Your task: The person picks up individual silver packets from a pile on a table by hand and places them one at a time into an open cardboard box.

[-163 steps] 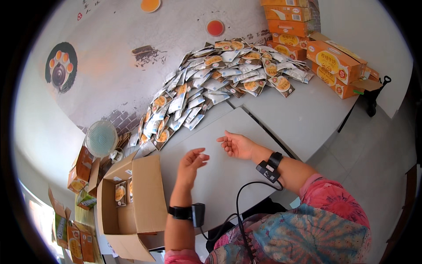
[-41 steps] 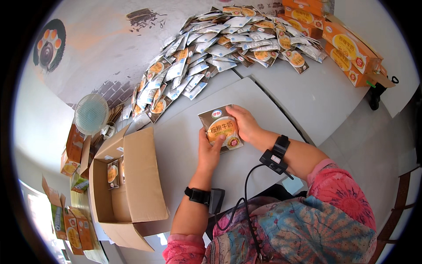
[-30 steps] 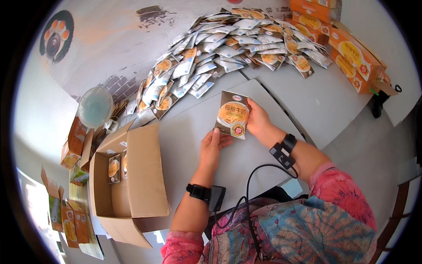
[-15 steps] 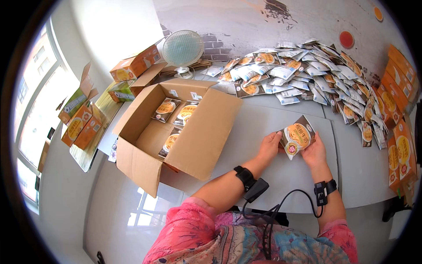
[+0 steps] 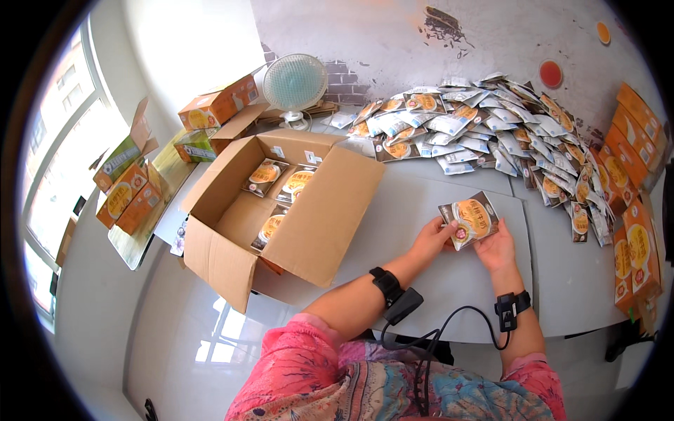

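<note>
A brown sachet (image 5: pixel 472 216) with an orange bowl picture is held over the grey table between both my hands. My left hand (image 5: pixel 432 239) pinches its lower left corner, thumb on top. My right hand (image 5: pixel 497 247) grips the lower right side, with most of its fingers hidden under the sachet. To the left stands an open cardboard box (image 5: pixel 326 221), its flaps folded outward. Several similar sachets (image 5: pixel 265 175) lie flat inside it, and part of its floor shows.
A large heap of sachets (image 5: pixel 484 126) covers the back of the table (image 5: pixel 414 193). Orange cartons (image 5: pixel 639 245) stack at the right edge. A fan (image 5: pixel 295 84) stands behind the box, near more cartons (image 5: pixel 217 102). A black cable (image 5: pixel 439 330) joins my wrist straps.
The sachet has tilted and shifted slightly down and left in my hands. My left thumb has moved onto its front. The box and heap are unchanged.
</note>
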### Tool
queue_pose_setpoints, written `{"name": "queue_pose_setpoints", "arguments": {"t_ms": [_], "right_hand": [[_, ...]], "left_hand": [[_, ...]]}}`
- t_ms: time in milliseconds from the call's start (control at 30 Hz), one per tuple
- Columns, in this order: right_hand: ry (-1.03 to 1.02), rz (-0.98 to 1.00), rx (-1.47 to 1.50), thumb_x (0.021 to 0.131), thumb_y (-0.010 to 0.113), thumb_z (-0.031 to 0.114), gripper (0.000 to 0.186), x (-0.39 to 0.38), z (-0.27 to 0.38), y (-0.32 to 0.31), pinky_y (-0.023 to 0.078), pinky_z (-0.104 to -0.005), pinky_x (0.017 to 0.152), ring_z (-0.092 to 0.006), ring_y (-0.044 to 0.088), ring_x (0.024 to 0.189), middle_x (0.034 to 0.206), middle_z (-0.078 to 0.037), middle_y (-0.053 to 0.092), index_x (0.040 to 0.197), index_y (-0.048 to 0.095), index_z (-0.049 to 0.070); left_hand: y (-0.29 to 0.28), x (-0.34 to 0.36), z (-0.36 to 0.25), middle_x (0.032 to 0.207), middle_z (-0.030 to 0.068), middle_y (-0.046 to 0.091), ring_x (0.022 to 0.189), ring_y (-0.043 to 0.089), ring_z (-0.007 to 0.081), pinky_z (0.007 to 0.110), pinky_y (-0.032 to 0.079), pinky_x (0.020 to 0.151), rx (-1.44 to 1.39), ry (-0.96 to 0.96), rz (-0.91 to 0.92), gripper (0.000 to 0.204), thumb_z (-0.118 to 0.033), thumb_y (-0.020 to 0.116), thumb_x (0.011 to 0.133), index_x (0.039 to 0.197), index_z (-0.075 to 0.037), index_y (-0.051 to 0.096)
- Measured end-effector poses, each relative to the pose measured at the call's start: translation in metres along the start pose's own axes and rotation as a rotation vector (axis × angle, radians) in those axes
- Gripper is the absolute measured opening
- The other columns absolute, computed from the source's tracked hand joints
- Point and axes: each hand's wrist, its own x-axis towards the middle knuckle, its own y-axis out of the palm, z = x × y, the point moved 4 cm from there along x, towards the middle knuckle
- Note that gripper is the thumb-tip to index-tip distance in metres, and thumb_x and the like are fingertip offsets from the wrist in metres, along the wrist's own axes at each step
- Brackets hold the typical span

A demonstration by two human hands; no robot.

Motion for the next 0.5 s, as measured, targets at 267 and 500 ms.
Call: {"name": "queue_pose_setpoints", "arguments": {"t_ms": [267, 500], "right_hand": [[0.020, 0.109, 0.090, 0.097, 0.029, 0.040, 0.046, 0.001, -0.001, 0.001, 0.039, -0.0402, 0.098, -0.0254, 0.048, 0.116, 0.124, -0.011, 0.050, 0.124, 0.042, 0.005], [-0.022, 0.058, 0.086, 0.097, 0.034, 0.038, 0.041, -0.004, 0.000, 0.009, 0.039, -0.0381, 0.096, -0.0224, 0.051, 0.111, 0.121, -0.008, 0.052, 0.121, 0.045, 0.007]], "left_hand": [[0.009, -0.004, -0.002, 0.109, 0.0073, 0.057, 0.096, 0.058, 0.0181, 0.034, 0.052, 0.082, -0.073, -0.006, 0.081, 0.031, -0.015, 0.058, 0.088, 0.113, -0.001, 0.048], [0.015, -0.007, -0.011, 0.114, 0.0085, 0.054, 0.103, 0.056, 0.0192, 0.033, 0.049, 0.087, -0.255, -0.035, 0.061, 0.030, -0.013, 0.051, 0.091, 0.118, -0.003, 0.043]]}}
